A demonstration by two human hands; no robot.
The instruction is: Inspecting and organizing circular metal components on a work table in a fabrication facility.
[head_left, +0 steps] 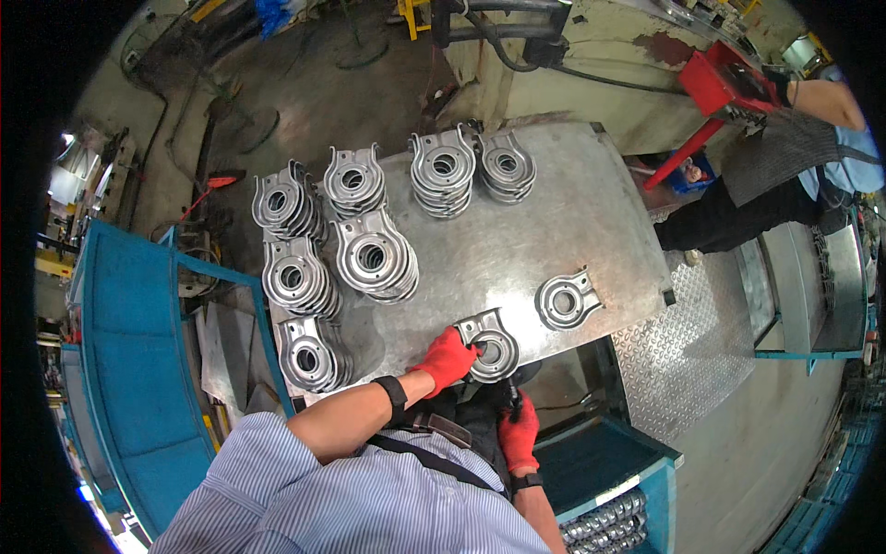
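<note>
At the near edge of the metal table (591,222), my left hand (447,360) in a red glove grips the side of a round stamped metal bracket (498,358) with a hole in its middle. My right hand (519,432), also gloved in red, is below the table edge, closed around a dark hand tool (514,399). The tool's upper end is close to the bracket's lower rim; its exact kind is hard to make out. A single similar bracket (565,301) lies flat to the right.
Several stacks of brackets (372,257) stand on the table's left and far side. A blue metal rack (138,360) is at left. Below right, a blue bin (616,506) holds shiny parts. Another person (784,175) stands at the far right by a red box (724,81).
</note>
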